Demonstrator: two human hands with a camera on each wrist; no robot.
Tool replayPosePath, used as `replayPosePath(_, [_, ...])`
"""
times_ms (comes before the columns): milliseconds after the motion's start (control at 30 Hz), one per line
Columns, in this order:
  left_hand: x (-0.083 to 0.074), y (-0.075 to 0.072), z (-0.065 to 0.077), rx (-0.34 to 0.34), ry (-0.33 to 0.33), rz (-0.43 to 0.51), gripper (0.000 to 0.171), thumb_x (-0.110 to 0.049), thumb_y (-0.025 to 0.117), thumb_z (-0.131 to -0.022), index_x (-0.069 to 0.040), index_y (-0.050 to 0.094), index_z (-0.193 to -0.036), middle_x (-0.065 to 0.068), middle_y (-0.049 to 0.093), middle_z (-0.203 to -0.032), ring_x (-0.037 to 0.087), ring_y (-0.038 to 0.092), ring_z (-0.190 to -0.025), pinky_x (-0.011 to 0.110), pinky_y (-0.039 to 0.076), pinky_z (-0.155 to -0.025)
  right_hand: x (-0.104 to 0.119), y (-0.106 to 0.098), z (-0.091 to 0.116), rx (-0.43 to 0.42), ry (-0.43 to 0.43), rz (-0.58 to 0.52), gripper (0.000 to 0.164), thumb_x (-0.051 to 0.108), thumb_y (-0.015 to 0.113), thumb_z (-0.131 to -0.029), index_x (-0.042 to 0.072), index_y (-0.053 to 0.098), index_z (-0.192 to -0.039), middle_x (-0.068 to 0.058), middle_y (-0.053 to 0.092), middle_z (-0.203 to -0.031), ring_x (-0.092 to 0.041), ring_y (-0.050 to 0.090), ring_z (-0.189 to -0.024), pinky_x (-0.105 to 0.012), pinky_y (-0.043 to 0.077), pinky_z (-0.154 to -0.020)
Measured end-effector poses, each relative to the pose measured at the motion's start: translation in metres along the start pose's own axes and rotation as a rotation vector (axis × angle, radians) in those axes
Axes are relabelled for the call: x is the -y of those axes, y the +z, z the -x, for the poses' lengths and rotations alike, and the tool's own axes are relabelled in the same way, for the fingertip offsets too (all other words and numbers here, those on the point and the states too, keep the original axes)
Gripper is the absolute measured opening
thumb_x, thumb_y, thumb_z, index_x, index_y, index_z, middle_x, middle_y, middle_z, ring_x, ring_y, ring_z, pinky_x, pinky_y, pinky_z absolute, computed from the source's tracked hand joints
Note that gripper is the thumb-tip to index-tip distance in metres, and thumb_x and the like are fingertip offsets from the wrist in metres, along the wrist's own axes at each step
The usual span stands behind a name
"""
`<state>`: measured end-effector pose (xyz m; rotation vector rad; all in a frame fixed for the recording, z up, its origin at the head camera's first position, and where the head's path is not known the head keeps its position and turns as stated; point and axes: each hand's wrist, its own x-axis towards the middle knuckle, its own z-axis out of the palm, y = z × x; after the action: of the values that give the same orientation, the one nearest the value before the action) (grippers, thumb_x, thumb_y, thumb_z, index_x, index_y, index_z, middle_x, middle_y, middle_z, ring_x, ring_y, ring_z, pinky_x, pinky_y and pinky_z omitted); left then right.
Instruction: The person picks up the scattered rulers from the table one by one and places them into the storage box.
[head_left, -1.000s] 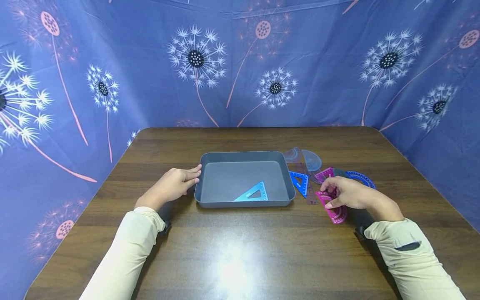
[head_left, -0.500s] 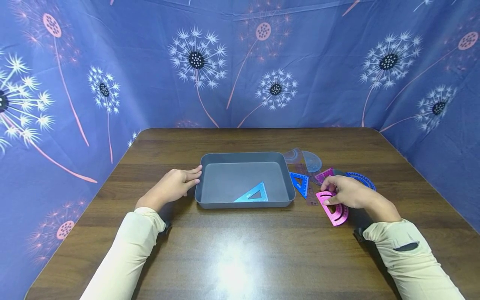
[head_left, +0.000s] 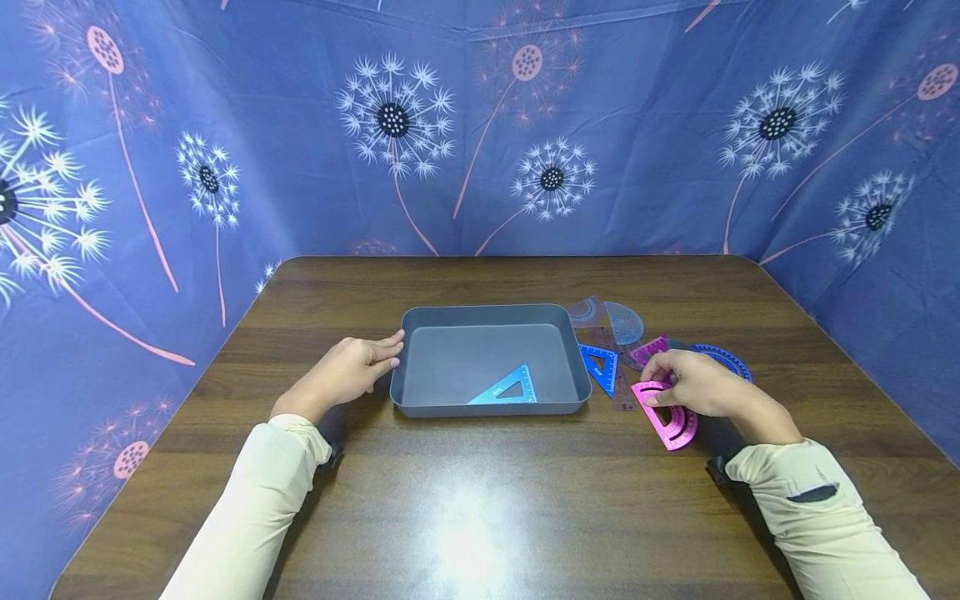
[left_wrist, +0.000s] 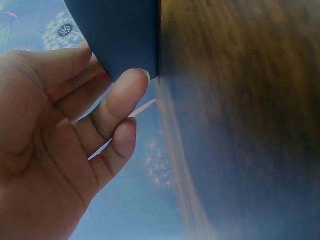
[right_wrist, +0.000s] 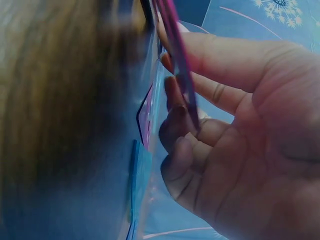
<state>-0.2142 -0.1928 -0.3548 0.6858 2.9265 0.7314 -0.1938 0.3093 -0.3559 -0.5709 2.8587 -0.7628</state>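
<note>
In the head view my right hand pinches a pink protractor between thumb and fingers, over the right side of the table. The right wrist view shows that protractor edge-on as a thin pink strip between thumb and fingers. My left hand rests its fingertips against the left wall of a dark grey rectangular tray. In the left wrist view that hand has its fingers loosely bent at the tray's corner. A light blue set square lies in the tray near its front wall.
Right of the tray lie a blue set square, a clear protractor, a magenta piece and a blue protractor, some overlapping. Brown wooden table; a blue dandelion-print cloth hangs behind it.
The pink protractor in my right hand has tilted slightly and looks brighter than a second ago. My left hand and the tray have stayed put.
</note>
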Motion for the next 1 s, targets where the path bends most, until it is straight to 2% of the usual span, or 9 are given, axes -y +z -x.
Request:
replayPosePath(100, [-0.001, -0.001, 0.0, -0.003, 0.0, 0.011, 0.04, -0.02, 0.059, -0.102, -0.004, 0.055, -0.138, 0.003, 0.045, -0.15, 0.017, 0.059, -0.048, 0.029, 0.052, -0.058, 0.0, -0.001, 0.0, -0.015, -0.003, -0.001, 0.021, 0.01, 0.083, -0.079, 0.008, 0.067, -0.093, 0.002, 0.061, -0.079, -0.013, 0.049, -0.07, -0.027, 0.041, -0.058])
replayPosePath(167, [-0.001, -0.001, 0.0, -0.015, 0.014, -0.004, 0.04, -0.02, 0.06, -0.101, -0.003, 0.056, -0.138, 0.003, 0.046, -0.149, 0.026, 0.071, -0.07, 0.036, 0.057, -0.073, 0.0, -0.003, 0.001, -0.023, -0.01, -0.003, 0.022, 0.011, 0.084, -0.078, 0.008, 0.067, -0.092, 0.002, 0.061, -0.078, -0.012, 0.048, -0.07, -0.027, 0.041, -0.058])
replayPosePath(200, [-0.001, -0.001, 0.0, -0.021, 0.02, -0.011, 0.04, -0.02, 0.06, -0.101, -0.004, 0.057, -0.137, 0.002, 0.047, -0.148, 0.03, 0.072, -0.085, 0.04, 0.057, -0.081, 0.0, -0.004, 0.002, -0.019, -0.01, -0.009, 0.022, 0.012, 0.083, -0.079, 0.008, 0.066, -0.092, 0.002, 0.06, -0.078, -0.012, 0.048, -0.069, -0.027, 0.041, -0.058])
replayPosePath(267, [-0.001, -0.001, 0.0, -0.036, 0.034, -0.029, 0.039, -0.02, 0.061, -0.101, -0.004, 0.058, -0.136, 0.002, 0.048, -0.147, 0.034, 0.064, -0.113, 0.047, 0.05, -0.097, 0.001, -0.007, 0.004, -0.009, -0.003, -0.035, 0.021, 0.013, 0.082, -0.08, 0.008, 0.065, -0.091, 0.002, 0.058, -0.077, -0.011, 0.048, -0.068, -0.027, 0.041, -0.058])
replayPosePath(333, [0.0, 0.0, 0.0, -0.049, 0.057, -0.052, 0.038, -0.019, 0.061, -0.1, -0.002, 0.059, -0.135, 0.003, 0.05, -0.146, 0.035, 0.048, -0.132, 0.052, 0.039, -0.108, 0.0, -0.011, 0.006, -0.001, 0.009, -0.08, 0.02, 0.015, 0.081, -0.082, 0.008, 0.064, -0.089, 0.001, 0.056, -0.075, -0.01, 0.047, -0.066, -0.027, 0.041, -0.056])
replayPosePath(600, [0.002, 0.002, -0.001, -0.057, 0.055, -0.051, 0.038, -0.019, 0.061, -0.1, -0.002, 0.059, -0.134, 0.003, 0.05, -0.146, 0.035, 0.048, -0.132, 0.052, 0.039, -0.108, -0.006, -0.017, 0.012, 0.022, -0.019, -0.297, 0.011, 0.008, 0.07, -0.092, 0.001, 0.062, -0.091, 0.0, 0.052, -0.075, -0.008, 0.047, -0.064, -0.027, 0.043, -0.054])
replayPosePath(767, [0.002, 0.002, -0.001, -0.058, 0.06, -0.042, 0.038, -0.018, 0.061, -0.1, -0.002, 0.059, -0.134, 0.003, 0.051, -0.145, 0.034, 0.048, -0.132, 0.052, 0.038, -0.108, -0.008, -0.018, 0.014, 0.053, -0.009, -0.458, 0.017, 0.01, 0.064, -0.097, -0.004, 0.056, -0.099, -0.002, 0.055, -0.076, -0.01, 0.049, -0.063, -0.032, 0.044, -0.052])
replayPosePath(867, [0.002, 0.002, -0.001, -0.061, 0.063, -0.041, 0.037, -0.018, 0.061, -0.1, -0.002, 0.059, -0.133, 0.003, 0.051, -0.145, 0.035, 0.047, -0.132, 0.052, 0.038, -0.109, -0.008, -0.02, 0.015, 0.044, -0.017, -0.528, 0.018, 0.01, 0.063, -0.098, -0.005, 0.054, -0.102, -0.002, 0.058, -0.078, -0.008, 0.05, -0.061, -0.03, 0.044, -0.048])
replayPosePath(1000, [0.003, 0.001, -0.001, -0.063, 0.066, -0.041, 0.037, -0.017, 0.061, -0.1, -0.001, 0.059, -0.133, 0.004, 0.051, -0.145, 0.035, 0.047, -0.132, 0.053, 0.037, -0.109, -0.007, -0.022, 0.015, 0.014, -0.049, -0.577, 0.017, 0.005, 0.061, -0.098, 0.003, 0.061, -0.114, -0.002, 0.06, -0.084, -0.005, 0.048, -0.058, -0.027, 0.044, -0.045])
